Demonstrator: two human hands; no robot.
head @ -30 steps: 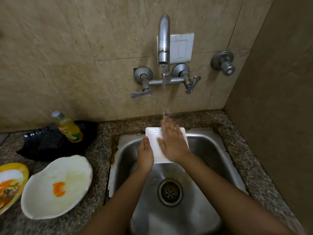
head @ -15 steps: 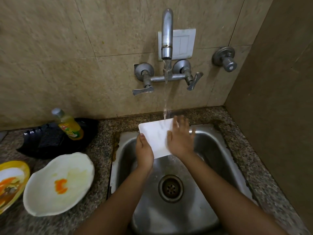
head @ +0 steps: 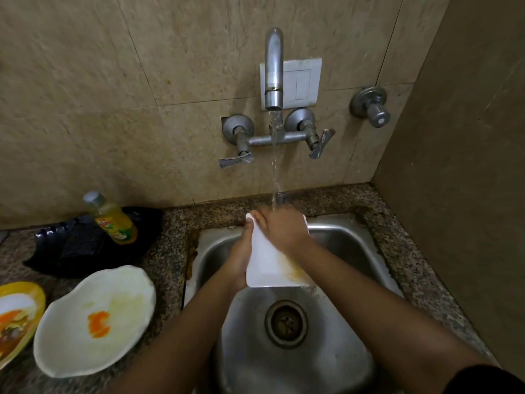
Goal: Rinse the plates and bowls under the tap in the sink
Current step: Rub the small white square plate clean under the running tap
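Note:
A white rectangular plate [head: 265, 268] is held over the steel sink [head: 341, 240], under the water running from the tap [head: 274, 72]. My left hand [head: 241, 260] grips its left edge, thumb at the top corner. My right hand [head: 284, 231] lies flat on the plate's upper face, where the stream lands. An orange-brown smear shows near the plate's lower right. On the counter to the left lie a white oval plate [head: 96, 319] with an orange stain and a yellow plate [head: 17, 317] with food remains.
A yellow dish-soap bottle [head: 113, 220] lies on a black tray [head: 82, 243] at the back left of the granite counter. The sink drain [head: 286, 324] is uncovered. Two tap levers and a separate valve [head: 370, 106] stick out of the tiled wall; a side wall stands at the right.
The plate has tilted steeper, its near edge lower in the sink. My right hand slid across its upper face to the top, under the stream. The camera moved closer.

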